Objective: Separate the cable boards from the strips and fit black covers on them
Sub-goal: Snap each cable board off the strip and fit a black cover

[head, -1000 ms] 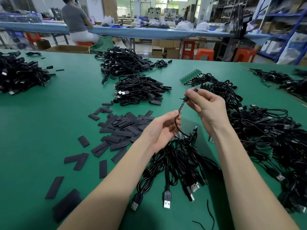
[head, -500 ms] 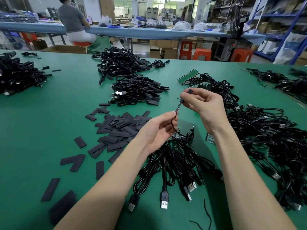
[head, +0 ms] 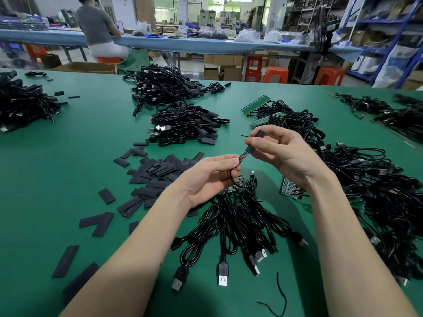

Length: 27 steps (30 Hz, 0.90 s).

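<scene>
Green covers the whole table (head: 68,156) in the head view. Both hands are up above its middle. The left hand (head: 207,177) has its fingers curled, and the fingertips pinch the thin black cable just below a small cable board (head: 243,156). The board is tiny and mostly hidden, so its parts are hard to make out. The right hand (head: 278,154) pinches a black cover (head: 254,143) between thumb and first finger. The cover sits on the board's top end, and fingers hide its middle.

Right under the hands, at 6 o'clock, lies a bunch of black cables (head: 231,227) with plugs fanned out toward the bottom edge. More small boards (head: 289,188) peek out beneath the right wrist, partly covered. At 9 o'clock from the hands lies a heap of flat loose covers (head: 155,175). At 12 o'clock sits a pile of finished cables (head: 187,124). At 1 o'clock a green strip (head: 255,105) sticks out of a cable tangle. A big heap of cables (head: 377,191) at 3 o'clock runs off the right edge. Another pile (head: 25,104) at 10 o'clock is cut off on the left. Far behind, a person (head: 98,26) sits at a blue bench, the head cut off at the top.
</scene>
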### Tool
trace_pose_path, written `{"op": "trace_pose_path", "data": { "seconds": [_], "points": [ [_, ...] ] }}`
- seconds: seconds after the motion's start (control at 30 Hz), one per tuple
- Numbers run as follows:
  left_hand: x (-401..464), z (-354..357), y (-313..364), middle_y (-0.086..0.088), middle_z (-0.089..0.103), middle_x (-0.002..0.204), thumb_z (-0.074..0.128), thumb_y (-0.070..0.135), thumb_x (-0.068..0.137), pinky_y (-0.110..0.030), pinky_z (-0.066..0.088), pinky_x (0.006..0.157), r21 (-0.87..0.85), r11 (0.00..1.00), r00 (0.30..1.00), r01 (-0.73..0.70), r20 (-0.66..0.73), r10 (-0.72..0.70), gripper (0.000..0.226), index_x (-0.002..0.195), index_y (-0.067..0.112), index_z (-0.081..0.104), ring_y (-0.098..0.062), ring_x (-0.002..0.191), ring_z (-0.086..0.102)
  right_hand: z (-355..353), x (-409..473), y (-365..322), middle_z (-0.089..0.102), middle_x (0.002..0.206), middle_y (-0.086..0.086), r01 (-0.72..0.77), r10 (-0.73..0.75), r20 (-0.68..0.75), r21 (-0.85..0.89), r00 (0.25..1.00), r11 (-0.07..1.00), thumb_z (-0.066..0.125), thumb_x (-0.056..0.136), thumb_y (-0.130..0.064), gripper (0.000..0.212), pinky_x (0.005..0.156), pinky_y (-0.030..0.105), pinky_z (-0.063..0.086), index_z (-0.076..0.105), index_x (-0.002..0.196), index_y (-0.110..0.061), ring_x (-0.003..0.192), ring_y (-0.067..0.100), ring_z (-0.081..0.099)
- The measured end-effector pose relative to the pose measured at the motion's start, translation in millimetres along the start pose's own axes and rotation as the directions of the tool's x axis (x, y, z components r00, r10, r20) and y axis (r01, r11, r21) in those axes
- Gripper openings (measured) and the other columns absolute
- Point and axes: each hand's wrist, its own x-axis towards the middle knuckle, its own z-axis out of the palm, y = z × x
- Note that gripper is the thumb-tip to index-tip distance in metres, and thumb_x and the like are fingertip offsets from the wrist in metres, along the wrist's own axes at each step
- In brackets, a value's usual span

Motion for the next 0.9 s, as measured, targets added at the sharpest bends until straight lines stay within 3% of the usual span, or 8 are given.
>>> {"op": "trace_pose_path", "data": {
  "seconds": [0.13,0.3,0.43,0.8,0.9],
  "points": [
    [-0.7,1.7,1.3,-0.003,0.064,0.076,0.068,0.008,0.082,-0.023,0.055,0.066,0.014,1.000,1.000,-0.004,0.015,0.004,0.014,0.096,0.006,0.066,-0.011,0.064,0.059,6.4,-1.0,6.6,0.073,0.077,0.005,0.022,-0.022,-0.021,0.010,1.000,1.000,0.083,0.068,-0.013,0.017,0.073,0.023,0.057,0.077,0.084,-0.017,0.074,0.013,0.071],
    [-0.7,1.5,3.9,-0.003,0.064,0.077,0.068,0.007,0.085,-0.023,0.055,0.067,0.002,1.000,0.999,-0.012,0.030,0.012,0.006,0.090,0.008,0.071,-0.010,0.065,0.059,10.6,-1.2,9.9,0.075,0.084,0.009,-0.032,0.031,0.032,0.022,0.999,0.999,0.086,0.064,-0.021,0.019,0.075,0.022,0.057,0.078,0.081,-0.019,0.077,0.013,0.071],
    [1.5,3.2,0.9,-0.003,0.068,0.078,0.073,0.010,0.080,-0.022,0.056,0.066,-0.037,0.998,0.998,-0.045,-0.055,0.043,0.014,0.092,0.009,0.066,-0.009,0.065,0.062,11.6,0.2,17.1,0.075,0.083,0.008,-0.033,0.038,-0.062,0.068,0.997,0.997,0.085,0.063,-0.024,0.016,0.072,0.019,0.057,0.078,0.076,-0.017,0.073,0.012,0.070],
    [2.7,5.4,-0.2,-0.003,0.071,0.077,0.074,0.012,0.081,-0.020,0.056,0.069,0.112,0.982,0.977,-0.155,-0.127,0.169,0.015,0.091,0.009,0.063,-0.009,0.065,0.064,13.3,2.7,27.7,0.075,0.084,0.005,-0.052,0.070,-0.118,0.143,0.991,0.988,0.081,0.070,-0.024,0.013,0.072,0.016,0.056,0.081,0.077,-0.014,0.075,0.010,0.071],
    [3.4,5.0,-0.3,-0.010,0.074,0.080,0.078,0.011,0.078,-0.025,0.058,0.074,0.245,0.940,0.950,-0.238,-0.140,0.278,0.017,0.091,0.010,0.068,-0.015,0.071,0.068,10.6,3.1,28.1,0.076,0.085,0.006,-0.036,0.064,-0.153,0.178,0.986,0.983,0.081,0.070,-0.023,0.011,0.072,0.016,0.056,0.080,0.075,-0.013,0.074,0.010,0.071]
  ]
}}
